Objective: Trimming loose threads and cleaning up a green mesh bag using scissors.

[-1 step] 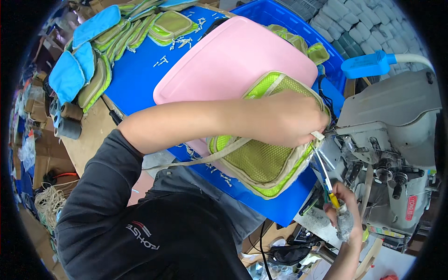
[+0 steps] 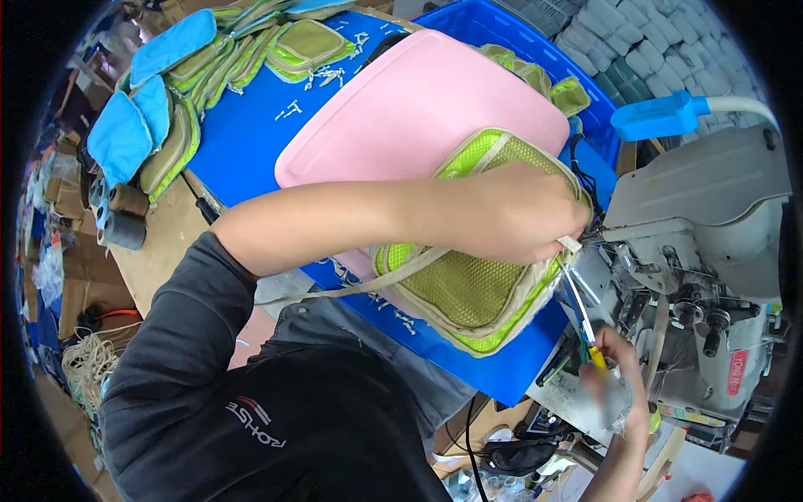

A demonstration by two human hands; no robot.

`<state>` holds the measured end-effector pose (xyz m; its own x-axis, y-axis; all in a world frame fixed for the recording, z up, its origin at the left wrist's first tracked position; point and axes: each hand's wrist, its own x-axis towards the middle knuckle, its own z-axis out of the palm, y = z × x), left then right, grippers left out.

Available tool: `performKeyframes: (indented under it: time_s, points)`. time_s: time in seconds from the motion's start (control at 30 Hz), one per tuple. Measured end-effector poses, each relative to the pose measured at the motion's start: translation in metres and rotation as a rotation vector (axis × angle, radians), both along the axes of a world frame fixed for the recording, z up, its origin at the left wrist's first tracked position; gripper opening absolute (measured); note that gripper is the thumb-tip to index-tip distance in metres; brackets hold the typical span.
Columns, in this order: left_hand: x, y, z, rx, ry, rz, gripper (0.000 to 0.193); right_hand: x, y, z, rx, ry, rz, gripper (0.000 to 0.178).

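The left hand (image 2: 510,213) presses down on a lime-green mesh pouch (image 2: 468,289) with beige trim, pinching its edge right beside the grey sewing machine (image 2: 703,251). The right hand (image 2: 615,376), nearer and lower, holds thin yellow-handled snips (image 2: 585,330) pointing up at that pinched edge. The pouch lies partly on a pink board (image 2: 401,109) over the blue worktop (image 2: 242,125). More pouches (image 2: 209,67) are piled far left.

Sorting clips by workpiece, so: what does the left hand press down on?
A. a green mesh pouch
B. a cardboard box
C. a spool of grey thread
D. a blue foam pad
A: the left hand lies on the green mesh pouch beside the sewing machine.
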<state>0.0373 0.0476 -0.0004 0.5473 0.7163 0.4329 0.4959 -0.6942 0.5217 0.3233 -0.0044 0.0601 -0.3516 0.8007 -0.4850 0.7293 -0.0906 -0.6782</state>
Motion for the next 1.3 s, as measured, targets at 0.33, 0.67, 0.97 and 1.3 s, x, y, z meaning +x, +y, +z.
performKeyframes:
  time_s: [0.33, 0.67, 0.97, 1.3]
  points:
    - [0.001, -0.002, -0.001, 0.045, -0.068, -0.001, 0.018, 0.019, 0.005, -0.018, 0.028, 0.024, 0.068, 0.046]
    - [0.005, -0.031, 0.016, 0.023, 0.113, 0.022, 0.021, 0.004, 0.005, -0.004, -0.176, 0.106, -0.078, 0.043]
    - [0.001, -0.017, 0.01, -0.087, -0.001, 0.129, 0.017, 0.003, 0.0, -0.004, -0.196, 0.106, -0.125, 0.036]
    - [0.003, -0.007, 0.014, 0.08, 0.041, 0.044, 0.018, 0.003, 0.0, -0.007, -0.104, 0.092, -0.027, 0.03]
